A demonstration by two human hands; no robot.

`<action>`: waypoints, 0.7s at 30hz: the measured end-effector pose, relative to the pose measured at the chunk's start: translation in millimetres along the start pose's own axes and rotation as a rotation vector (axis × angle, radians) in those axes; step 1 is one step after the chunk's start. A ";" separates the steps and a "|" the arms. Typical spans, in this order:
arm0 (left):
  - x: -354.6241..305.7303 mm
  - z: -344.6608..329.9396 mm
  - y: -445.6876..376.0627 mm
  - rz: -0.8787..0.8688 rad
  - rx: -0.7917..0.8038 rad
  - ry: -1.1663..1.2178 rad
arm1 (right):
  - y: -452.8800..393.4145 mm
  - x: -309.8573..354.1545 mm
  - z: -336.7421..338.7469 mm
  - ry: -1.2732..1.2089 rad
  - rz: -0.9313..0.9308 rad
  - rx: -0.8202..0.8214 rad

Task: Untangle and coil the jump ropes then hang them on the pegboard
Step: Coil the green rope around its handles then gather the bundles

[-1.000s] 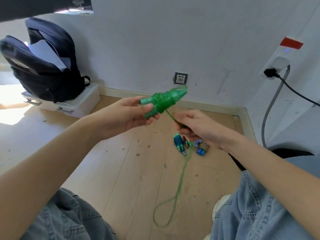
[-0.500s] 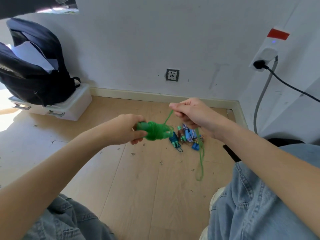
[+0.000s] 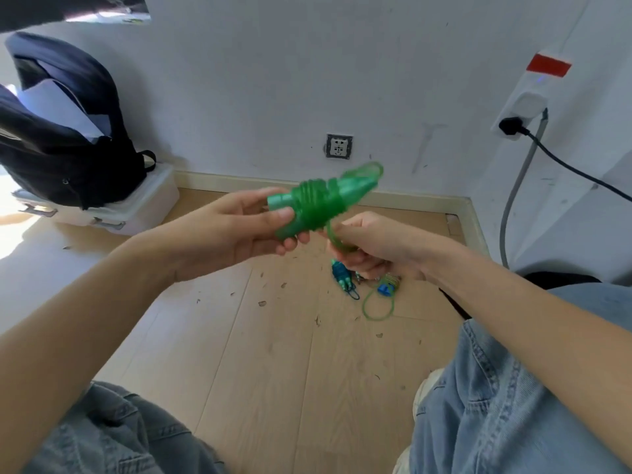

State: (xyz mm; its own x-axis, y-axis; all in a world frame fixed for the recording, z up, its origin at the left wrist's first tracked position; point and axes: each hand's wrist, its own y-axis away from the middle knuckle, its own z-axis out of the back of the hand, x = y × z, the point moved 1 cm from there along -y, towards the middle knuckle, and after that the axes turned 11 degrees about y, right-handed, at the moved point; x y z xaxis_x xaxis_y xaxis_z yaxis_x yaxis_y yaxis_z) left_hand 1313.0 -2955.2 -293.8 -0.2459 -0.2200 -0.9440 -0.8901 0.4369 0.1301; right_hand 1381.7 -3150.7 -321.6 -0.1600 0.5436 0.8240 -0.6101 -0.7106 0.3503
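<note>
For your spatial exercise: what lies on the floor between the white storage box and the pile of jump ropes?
In the head view, only bare wooden floor with small scattered debris separates the storage box from the rope pile.

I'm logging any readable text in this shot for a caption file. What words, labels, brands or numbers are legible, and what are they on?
No text can be read in this view.
Red rectangular label on the white power strip: plain red, no lettering visible.
White wall socket near the skirting: only pin holes, no marking legible.
Black backpack on the white storage box: no logo readable.
Green plastic jump rope handles: no print visible.
</note>
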 end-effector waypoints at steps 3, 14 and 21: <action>0.3 14.7 -5.4 -0.105 -0.297 0.232 | 1.2 1.3 -3.0 -0.078 0.030 -0.019; 29.2 5.0 -15.1 0.253 -0.231 -0.995 | 9.2 7.2 16.9 0.004 0.105 -0.233; -0.9 -4.8 4.1 0.086 0.175 -0.369 | 7.6 5.8 12.6 0.113 0.049 -0.259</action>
State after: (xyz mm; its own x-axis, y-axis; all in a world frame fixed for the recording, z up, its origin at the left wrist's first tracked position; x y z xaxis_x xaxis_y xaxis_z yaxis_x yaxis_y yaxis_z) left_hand 1307.8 -2957.4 -291.0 -0.1339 0.1372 -0.9815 -0.7856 0.5890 0.1895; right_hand 1385.9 -3158.6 -308.6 -0.2710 0.5682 0.7770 -0.7754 -0.6072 0.1736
